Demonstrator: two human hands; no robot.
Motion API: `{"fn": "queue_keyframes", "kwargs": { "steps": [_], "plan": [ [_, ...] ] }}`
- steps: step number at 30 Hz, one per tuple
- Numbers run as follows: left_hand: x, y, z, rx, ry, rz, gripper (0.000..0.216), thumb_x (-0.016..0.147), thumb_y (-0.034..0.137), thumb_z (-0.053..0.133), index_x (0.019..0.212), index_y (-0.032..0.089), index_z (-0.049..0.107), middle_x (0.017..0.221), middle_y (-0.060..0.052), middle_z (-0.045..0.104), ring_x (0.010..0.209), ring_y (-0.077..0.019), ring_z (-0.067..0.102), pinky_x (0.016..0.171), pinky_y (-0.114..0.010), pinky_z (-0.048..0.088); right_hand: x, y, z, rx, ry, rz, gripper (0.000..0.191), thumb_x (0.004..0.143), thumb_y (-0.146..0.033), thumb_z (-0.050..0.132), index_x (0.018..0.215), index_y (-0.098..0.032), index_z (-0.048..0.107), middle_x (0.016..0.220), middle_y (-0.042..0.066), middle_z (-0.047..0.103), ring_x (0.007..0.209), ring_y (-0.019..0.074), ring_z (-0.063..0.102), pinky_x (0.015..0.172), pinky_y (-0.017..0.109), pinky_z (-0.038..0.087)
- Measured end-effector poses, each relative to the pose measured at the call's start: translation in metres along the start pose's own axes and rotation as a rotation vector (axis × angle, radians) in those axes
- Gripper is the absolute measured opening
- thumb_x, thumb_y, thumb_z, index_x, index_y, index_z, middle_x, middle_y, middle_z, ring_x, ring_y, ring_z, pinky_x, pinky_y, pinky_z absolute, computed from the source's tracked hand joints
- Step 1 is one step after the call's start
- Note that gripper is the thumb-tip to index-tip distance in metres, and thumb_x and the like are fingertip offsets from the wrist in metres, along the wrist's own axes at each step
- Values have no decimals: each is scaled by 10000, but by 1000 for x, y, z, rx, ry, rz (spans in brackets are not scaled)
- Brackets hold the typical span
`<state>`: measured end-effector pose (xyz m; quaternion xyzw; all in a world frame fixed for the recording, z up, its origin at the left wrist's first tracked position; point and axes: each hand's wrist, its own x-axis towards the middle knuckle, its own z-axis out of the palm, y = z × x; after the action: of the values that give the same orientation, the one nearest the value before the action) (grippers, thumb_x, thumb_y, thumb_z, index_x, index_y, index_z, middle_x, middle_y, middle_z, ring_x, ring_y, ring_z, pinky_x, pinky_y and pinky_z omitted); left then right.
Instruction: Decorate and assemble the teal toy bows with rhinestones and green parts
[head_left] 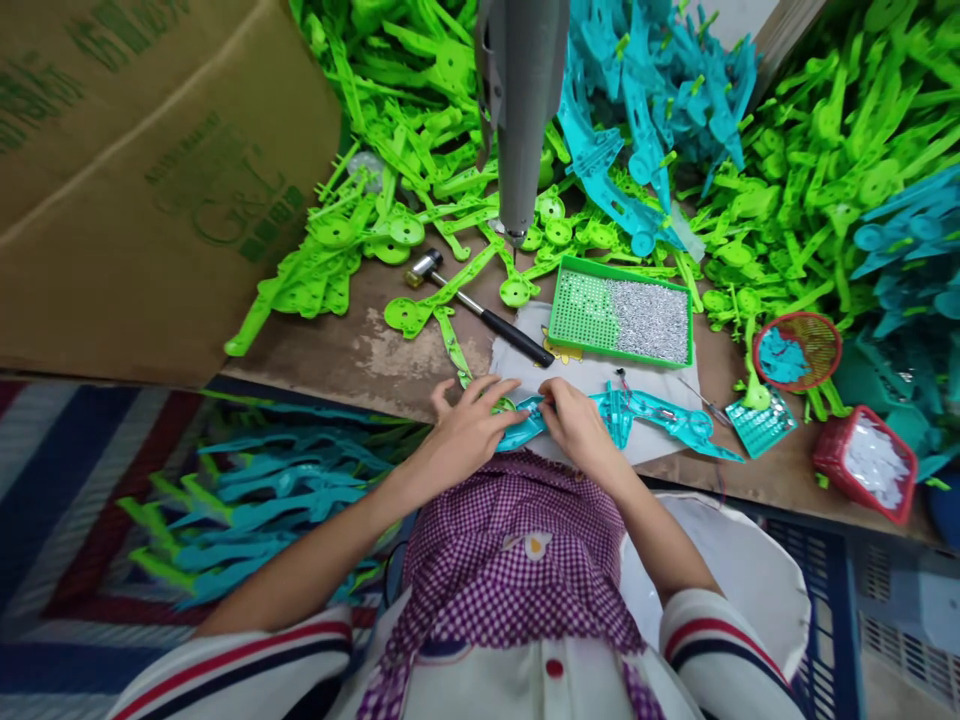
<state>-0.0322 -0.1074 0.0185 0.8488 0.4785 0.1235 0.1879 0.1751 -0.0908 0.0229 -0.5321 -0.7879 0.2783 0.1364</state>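
Observation:
A translucent blue plastic part, long and narrow, lies along the table's front edge on a pale cloth. My left hand is over its left end, fingers spread and thumb resting against the blue plastic. A green plastic piece shows between that thumb and forefinger. My right hand is closed in a pinch just above the same part, right of the left hand. What its fingertips hold, if anything, is hidden. Small wires and a dark component show near the part's middle.
A hammer lies behind my hands, beside a green tray of small metal pieces. Above hangs a grey powered driver. Green parts and blue parts are heaped behind. A cardboard box stands left; small baskets sit right.

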Motion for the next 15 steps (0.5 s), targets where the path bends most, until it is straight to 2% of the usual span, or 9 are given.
{"fn": "queue_keyframes", "kwargs": {
  "steps": [5,11,15],
  "plan": [
    [1,0,1,16,12,11,377,968,142,499,1150,361,745,1492,-77,554,1395,-357,416,1094,-723,113,-6,5,1,-62,39,14,168,980,-169,390,1079,-189,524,1004,84,653,940,217,624,822,330,479],
    [2,0,3,40,12,27,361,973,147,511,1140,366,745,1482,-73,566,1399,-352,423,1092,-728,106,-18,32,-11,18,184,102,177,987,-250,429,1121,-190,527,1016,94,677,905,216,650,814,336,495],
    [2,1,2,28,21,21,353,973,140,512,1113,353,756,1477,-74,571,1397,-359,429,1096,-729,97,-22,41,-15,34,183,110,176,962,-235,456,1121,-186,513,984,75,680,859,204,647,787,320,479]
  ]
}}
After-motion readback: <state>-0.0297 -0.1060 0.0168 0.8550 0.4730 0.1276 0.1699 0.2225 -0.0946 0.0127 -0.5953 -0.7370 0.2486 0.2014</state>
